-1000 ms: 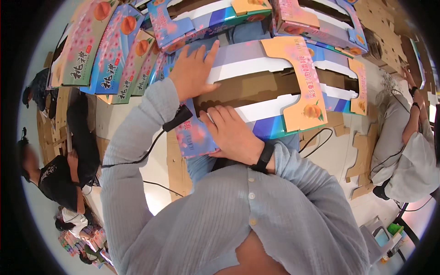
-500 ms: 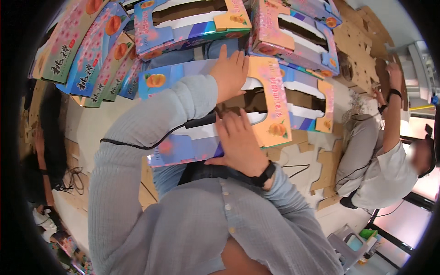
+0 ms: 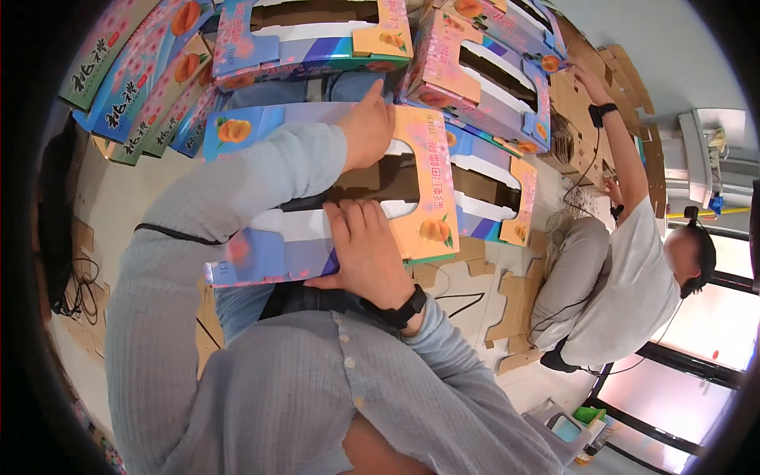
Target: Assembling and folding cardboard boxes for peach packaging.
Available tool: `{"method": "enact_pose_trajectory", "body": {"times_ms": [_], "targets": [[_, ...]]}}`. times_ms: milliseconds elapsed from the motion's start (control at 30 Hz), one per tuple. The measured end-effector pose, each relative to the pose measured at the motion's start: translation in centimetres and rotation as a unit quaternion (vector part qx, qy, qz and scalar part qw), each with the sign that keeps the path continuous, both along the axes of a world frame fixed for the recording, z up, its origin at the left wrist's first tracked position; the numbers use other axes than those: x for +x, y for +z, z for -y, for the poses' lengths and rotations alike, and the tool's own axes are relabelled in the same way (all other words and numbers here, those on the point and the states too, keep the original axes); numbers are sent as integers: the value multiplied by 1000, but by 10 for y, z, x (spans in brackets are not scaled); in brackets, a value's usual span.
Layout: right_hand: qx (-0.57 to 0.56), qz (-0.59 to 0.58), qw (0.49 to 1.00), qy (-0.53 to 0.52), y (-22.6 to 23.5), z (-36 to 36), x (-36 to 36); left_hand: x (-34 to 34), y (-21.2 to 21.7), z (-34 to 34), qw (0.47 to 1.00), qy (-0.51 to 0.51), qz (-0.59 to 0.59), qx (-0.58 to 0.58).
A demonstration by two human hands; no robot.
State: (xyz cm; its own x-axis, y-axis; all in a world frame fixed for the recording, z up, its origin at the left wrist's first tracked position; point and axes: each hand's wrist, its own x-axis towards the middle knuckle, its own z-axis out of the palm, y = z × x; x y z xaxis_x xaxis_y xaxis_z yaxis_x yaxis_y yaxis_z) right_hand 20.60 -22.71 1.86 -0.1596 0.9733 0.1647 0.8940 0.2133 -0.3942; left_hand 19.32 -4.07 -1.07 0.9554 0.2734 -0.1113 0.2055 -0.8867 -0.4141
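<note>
A printed cardboard fruit box, blue at one end and orange at the other, sits in front of my body with its long top opening showing a brown inside. My left hand is at the far side of that opening, its index finger stretched away from me and the other fingers folded over the white-edged flap. On the near side, my right hand has its fingers over the opening's edge and its thumb against the outer wall. A black watch is on my right wrist.
Similar boxes stand beyond, at far left, far right and right. Flat printed cartons lean at the left. A seated co-worker is at the right, by stacked brown cardboard. Cardboard pieces lie on the floor.
The whole view has shifted, so the boxes appear further left. My left fingers have folded in more at the flap, while my right hand keeps its place. The co-worker's arm now reaches further forward.
</note>
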Motion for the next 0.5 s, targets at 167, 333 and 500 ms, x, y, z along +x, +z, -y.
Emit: {"method": "enact_pose_trajectory", "body": {"times_ms": [167,333,500], "targets": [[-24,-4,1000,6,-1,3,2,-7,-5,3,999,4,29,-21],[-33,-14,999,0,3,12,8,-18,-8,3,996,13,57,-64],[45,-19,988,-146,12,49,51,-44,28,29,945,-143,228,-185]]}}
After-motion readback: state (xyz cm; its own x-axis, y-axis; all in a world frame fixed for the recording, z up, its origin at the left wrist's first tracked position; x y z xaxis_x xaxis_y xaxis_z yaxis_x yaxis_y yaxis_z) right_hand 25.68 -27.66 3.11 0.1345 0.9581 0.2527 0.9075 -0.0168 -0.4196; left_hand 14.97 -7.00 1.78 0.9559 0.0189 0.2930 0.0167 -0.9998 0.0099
